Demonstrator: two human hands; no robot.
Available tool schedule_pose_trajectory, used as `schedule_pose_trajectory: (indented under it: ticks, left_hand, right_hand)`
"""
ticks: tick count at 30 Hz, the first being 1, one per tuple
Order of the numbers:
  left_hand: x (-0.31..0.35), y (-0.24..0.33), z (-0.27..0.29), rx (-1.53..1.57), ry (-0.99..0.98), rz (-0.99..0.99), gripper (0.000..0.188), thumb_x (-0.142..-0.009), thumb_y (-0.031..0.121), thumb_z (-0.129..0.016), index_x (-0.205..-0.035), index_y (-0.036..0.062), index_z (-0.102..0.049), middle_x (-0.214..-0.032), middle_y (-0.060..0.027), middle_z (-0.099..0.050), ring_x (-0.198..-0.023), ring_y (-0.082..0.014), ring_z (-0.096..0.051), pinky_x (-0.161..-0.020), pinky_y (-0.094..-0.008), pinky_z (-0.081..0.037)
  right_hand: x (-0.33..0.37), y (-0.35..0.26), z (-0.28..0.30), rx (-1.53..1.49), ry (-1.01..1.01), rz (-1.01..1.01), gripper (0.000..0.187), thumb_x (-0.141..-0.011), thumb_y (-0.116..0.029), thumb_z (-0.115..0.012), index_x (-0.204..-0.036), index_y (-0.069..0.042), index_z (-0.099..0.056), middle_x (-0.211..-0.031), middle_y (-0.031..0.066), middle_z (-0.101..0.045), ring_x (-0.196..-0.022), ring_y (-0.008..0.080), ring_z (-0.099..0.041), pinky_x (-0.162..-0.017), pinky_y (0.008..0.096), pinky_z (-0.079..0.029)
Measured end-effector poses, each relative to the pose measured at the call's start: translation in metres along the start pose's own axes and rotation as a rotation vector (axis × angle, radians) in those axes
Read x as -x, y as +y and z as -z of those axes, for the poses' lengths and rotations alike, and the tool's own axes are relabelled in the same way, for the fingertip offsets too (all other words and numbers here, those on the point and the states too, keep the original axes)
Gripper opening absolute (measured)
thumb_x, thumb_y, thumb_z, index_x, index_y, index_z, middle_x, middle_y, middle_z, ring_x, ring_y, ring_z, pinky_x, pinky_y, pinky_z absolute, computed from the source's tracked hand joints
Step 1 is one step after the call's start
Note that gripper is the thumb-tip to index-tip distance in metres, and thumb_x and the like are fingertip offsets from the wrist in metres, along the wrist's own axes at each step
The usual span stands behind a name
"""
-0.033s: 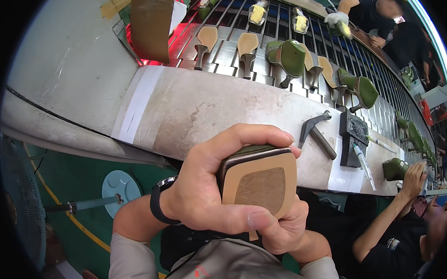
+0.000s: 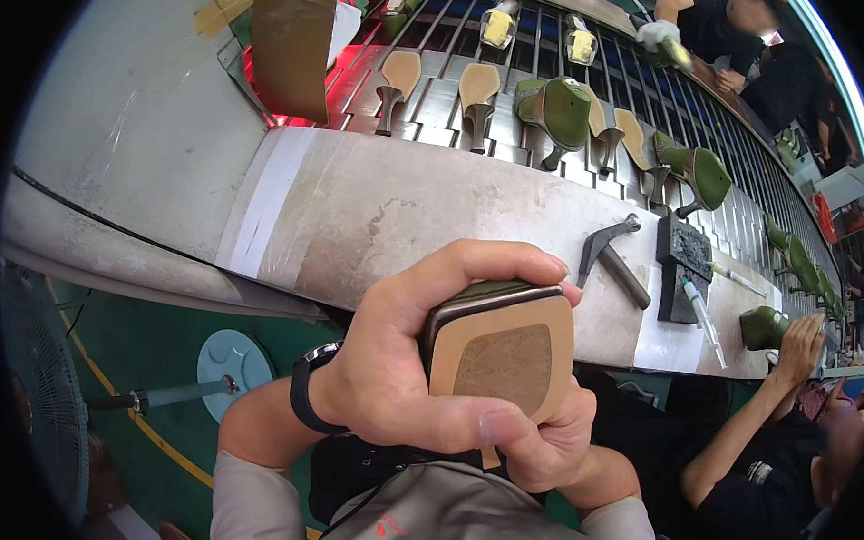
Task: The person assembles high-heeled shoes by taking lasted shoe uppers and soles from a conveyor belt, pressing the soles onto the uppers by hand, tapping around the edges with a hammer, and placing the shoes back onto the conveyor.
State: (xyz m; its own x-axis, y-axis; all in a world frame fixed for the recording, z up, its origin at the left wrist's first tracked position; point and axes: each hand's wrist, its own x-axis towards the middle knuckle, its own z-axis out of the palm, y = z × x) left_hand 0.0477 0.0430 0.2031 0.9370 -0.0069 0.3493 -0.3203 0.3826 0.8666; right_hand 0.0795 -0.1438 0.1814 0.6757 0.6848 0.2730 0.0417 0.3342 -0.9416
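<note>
Both my hands hold a shoe (image 2: 553,346) in front of my body, its tan sole with a brown patterned patch facing up and its blunt toe pointing away from me. My left hand (image 2: 391,364) wraps round its left side and toe end, the thumb lying across the sole. Below on the right, my right hand (image 2: 559,446) is closed about the narrower part, which it mostly hides. A strip of green upper shows at the shoe's far left edge. Beyond the shoe, a hammer (image 2: 622,272) with a dark head lies on the pale bench (image 2: 405,212).
Right of the hammer are a dark block (image 2: 682,269) and a syringe-like tube (image 2: 704,322). Behind the bench, a slatted conveyor (image 2: 437,118) carries green heeled shoes (image 2: 556,112) and tan-soled heeled pieces (image 2: 478,91). Co-workers' hands (image 2: 802,350) are at the right. A fan (image 2: 56,419) stands left.
At the far side, a co-worker's gloved hand with a green-yellow thing has shifted slightly right. My hands and the shoe stay as they were.
</note>
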Motion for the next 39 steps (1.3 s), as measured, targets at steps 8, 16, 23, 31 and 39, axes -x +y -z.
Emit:
schedule_pose_trajectory:
  ticks: [8, 16, 23, 31, 39]
  left_hand:
    - [-0.001, 0.003, 0.001, -0.019, -0.018, -0.014, 0.089, -0.078, 0.039, -0.091, -0.142, -0.0050, -0.047, -0.134, -0.0304, -0.063, -0.120, -0.0296, -0.067, -0.100, -0.0405, -0.056]
    - [-0.005, 0.020, -0.008, 0.104, 0.095, 0.216, 0.075, -0.090, 0.029, -0.078, -0.147, -0.0060, -0.044, -0.142, -0.0309, -0.058, -0.136, -0.0353, -0.057, -0.113, -0.0465, -0.047]
    - [-0.017, 0.013, -0.002, 0.061, -0.046, 0.151, 0.083, -0.089, 0.026, -0.075, -0.154, -0.0064, -0.034, -0.155, -0.0290, -0.047, -0.145, -0.0327, -0.048, -0.119, -0.0445, -0.040]
    - [-0.010, 0.026, -0.004, 0.047, -0.001, 0.161, 0.055, -0.106, 0.028, -0.043, -0.148, -0.0086, -0.045, -0.149, -0.0314, -0.052, -0.141, -0.0349, -0.052, -0.116, -0.0447, -0.044]
    - [-0.004, 0.058, -0.015, -0.294, 0.185, 0.173, 0.016, -0.094, 0.007, -0.069, -0.102, -0.0015, -0.058, -0.106, -0.0272, -0.074, -0.101, -0.0282, -0.074, -0.093, -0.0405, -0.059]
  right_hand:
    - [-0.003, -0.003, -0.002, 0.022, -0.010, 0.025, 0.017, -0.097, -0.001, -0.065, -0.084, 0.004, -0.075, -0.079, 0.0115, -0.076, -0.067, 0.0159, -0.070, -0.061, 0.0289, -0.054]
    - [0.003, -0.006, 0.003, -0.040, -0.014, -0.085, 0.022, -0.100, -0.005, -0.062, -0.082, 0.004, -0.073, -0.072, 0.0068, -0.072, -0.062, 0.0124, -0.064, -0.057, 0.0288, -0.050]
    - [-0.002, -0.020, 0.009, -0.167, 0.029, -0.292, 0.025, -0.104, -0.012, -0.059, -0.108, 0.007, -0.074, -0.107, 0.0162, -0.076, -0.095, 0.0191, -0.071, -0.082, 0.0322, -0.056]
    - [-0.002, -0.012, 0.007, 0.119, 0.021, -0.137, 0.032, -0.104, -0.023, -0.059, -0.094, 0.006, -0.071, -0.087, 0.0132, -0.075, -0.074, 0.0210, -0.072, -0.065, 0.0300, -0.057]
    - [-0.002, 0.000, -0.018, 0.180, -0.057, 0.084, 0.016, -0.092, -0.005, -0.074, -0.077, -0.003, -0.071, -0.061, 0.0078, -0.064, -0.049, 0.0219, -0.062, -0.047, 0.0332, -0.046]
